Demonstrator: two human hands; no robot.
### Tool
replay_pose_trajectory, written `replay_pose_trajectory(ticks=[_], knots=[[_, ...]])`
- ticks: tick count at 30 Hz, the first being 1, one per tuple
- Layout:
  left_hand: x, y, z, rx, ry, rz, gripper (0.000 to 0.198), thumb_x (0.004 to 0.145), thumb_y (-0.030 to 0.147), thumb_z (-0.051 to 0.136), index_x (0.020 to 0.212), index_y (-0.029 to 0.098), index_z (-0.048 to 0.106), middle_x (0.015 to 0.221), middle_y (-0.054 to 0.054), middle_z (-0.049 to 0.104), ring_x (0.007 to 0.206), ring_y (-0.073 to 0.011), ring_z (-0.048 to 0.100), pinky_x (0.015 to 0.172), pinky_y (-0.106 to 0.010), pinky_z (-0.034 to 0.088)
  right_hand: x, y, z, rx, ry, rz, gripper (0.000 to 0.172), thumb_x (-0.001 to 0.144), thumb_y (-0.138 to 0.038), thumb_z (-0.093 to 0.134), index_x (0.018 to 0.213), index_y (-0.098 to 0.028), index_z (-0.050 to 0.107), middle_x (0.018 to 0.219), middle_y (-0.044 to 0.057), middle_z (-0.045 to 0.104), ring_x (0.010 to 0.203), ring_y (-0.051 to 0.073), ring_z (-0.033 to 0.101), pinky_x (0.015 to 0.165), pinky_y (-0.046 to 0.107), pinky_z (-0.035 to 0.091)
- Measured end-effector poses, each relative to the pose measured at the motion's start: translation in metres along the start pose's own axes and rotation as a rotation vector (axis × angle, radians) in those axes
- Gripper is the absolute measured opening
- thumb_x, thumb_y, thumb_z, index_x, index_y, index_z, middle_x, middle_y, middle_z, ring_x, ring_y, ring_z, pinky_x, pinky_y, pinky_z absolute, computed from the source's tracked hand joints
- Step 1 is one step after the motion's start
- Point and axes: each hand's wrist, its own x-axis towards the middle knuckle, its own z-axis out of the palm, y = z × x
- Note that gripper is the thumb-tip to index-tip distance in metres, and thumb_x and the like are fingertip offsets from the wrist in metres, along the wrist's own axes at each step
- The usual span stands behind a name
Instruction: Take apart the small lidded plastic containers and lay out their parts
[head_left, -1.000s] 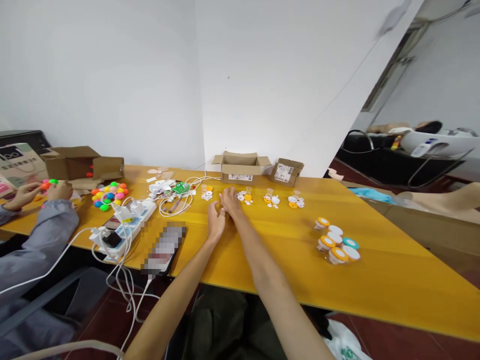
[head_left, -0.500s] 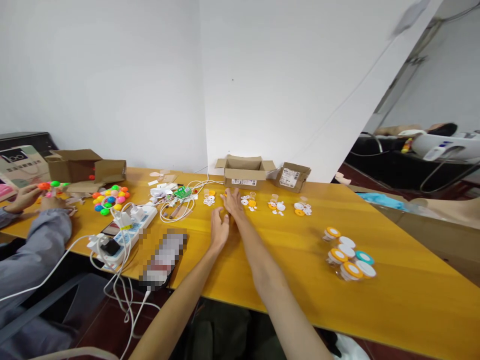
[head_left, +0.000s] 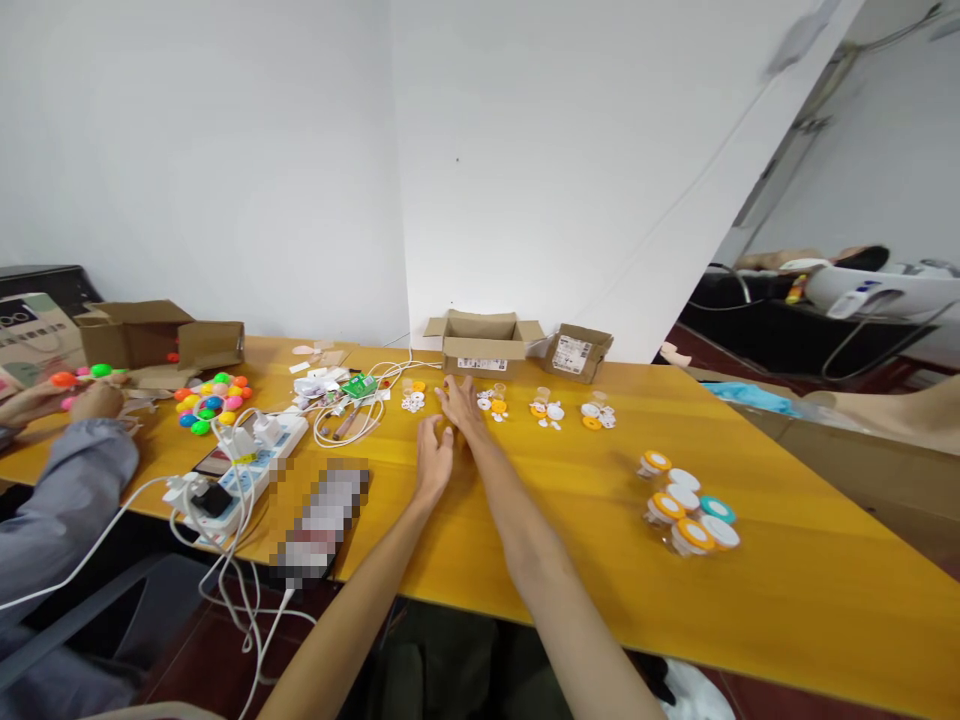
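My right hand (head_left: pixel 460 408) reaches out over the table in front of an open cardboard box (head_left: pixel 481 352), fingers apart; anything under it is hidden. Closer to me, my left hand (head_left: pixel 433 458) is held with the thumb apart from the fingers, and nothing shows in it. Left of my right hand lies a group of small white and orange parts (head_left: pixel 413 402) by a clear cup. Just right of it is another such group with an orange ring (head_left: pixel 499 407). Two similar groups, with white discs (head_left: pixel 555 411) and an orange ring (head_left: pixel 592 422), lie further right.
Several small clear jars with orange, white and teal lids (head_left: pixel 718 510) stand at the right. A smaller carton (head_left: pixel 577 353) sits by the wall. At left are a power strip (head_left: pixel 259 465), cables, a phone (head_left: pixel 326 525), coloured balls (head_left: pixel 214 403) and another person's hands (head_left: pixel 97 400).
The whole view has shifted slightly, so things appear a little further left. My two hands keep nearly the same place and pose over the table.
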Motion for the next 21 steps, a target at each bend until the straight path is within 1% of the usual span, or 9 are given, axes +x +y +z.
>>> replay_pose_trajectory(ticks=[4,7,12,14,18,21], knots=[[0.001,-0.002,0.000,0.002,0.007,0.010,0.022,0.084,0.019,0.062,0.105,0.024,0.063,0.115,-0.006,0.068,0.115,-0.0222,0.061,0.107,-0.039,0.045,0.001,0.001,0.000,0.031,0.001,0.012,0.029,0.097,-0.043,0.048,0.119,-0.025,0.057,0.124,0.013,0.051,0.112,0.029,0.059,0.101,0.046,0.044],[0.001,-0.004,0.001,0.001,0.006,0.005,0.022,0.084,0.019,0.062,0.105,0.024,0.063,0.116,-0.006,0.068,0.114,-0.0223,0.061,0.107,-0.038,0.046,0.001,0.004,0.002,0.081,0.033,0.018,0.036,0.098,-0.046,0.044,0.126,-0.025,0.054,0.127,0.014,0.051,0.117,0.030,0.058,0.103,0.047,0.043],[0.001,-0.006,0.001,-0.002,0.008,0.032,0.023,0.085,0.021,0.062,0.108,0.024,0.063,0.116,-0.006,0.068,0.114,-0.0229,0.062,0.106,-0.039,0.046,0.005,0.012,0.008,0.184,0.124,-0.002,0.049,0.100,-0.048,0.035,0.142,-0.024,0.040,0.136,0.017,0.050,0.129,0.028,0.052,0.107,0.047,0.042],[0.001,-0.006,0.000,-0.002,0.006,0.035,0.023,0.085,0.021,0.062,0.108,0.024,0.063,0.116,-0.006,0.068,0.114,-0.0227,0.062,0.106,-0.039,0.046,0.006,0.015,0.009,0.204,0.139,-0.002,0.049,0.100,-0.046,0.033,0.143,-0.023,0.038,0.137,0.017,0.051,0.131,0.027,0.051,0.108,0.046,0.041],[0.001,-0.004,-0.001,-0.002,-0.002,0.019,0.020,0.085,0.020,0.062,0.105,0.023,0.064,0.115,-0.006,0.068,0.112,-0.0223,0.062,0.106,-0.039,0.046,0.008,0.021,0.008,0.234,0.153,0.008,0.047,0.101,-0.042,0.030,0.141,-0.020,0.041,0.135,0.017,0.054,0.132,0.026,0.050,0.108,0.044,0.040],[0.000,-0.003,-0.001,-0.001,-0.001,0.018,0.020,0.085,0.021,0.063,0.105,0.024,0.064,0.114,-0.006,0.068,0.110,-0.0222,0.063,0.105,-0.039,0.047,0.009,0.025,0.005,0.254,0.160,0.013,0.045,0.101,-0.040,0.030,0.139,-0.020,0.043,0.135,0.017,0.055,0.132,0.025,0.050,0.110,0.043,0.039]])
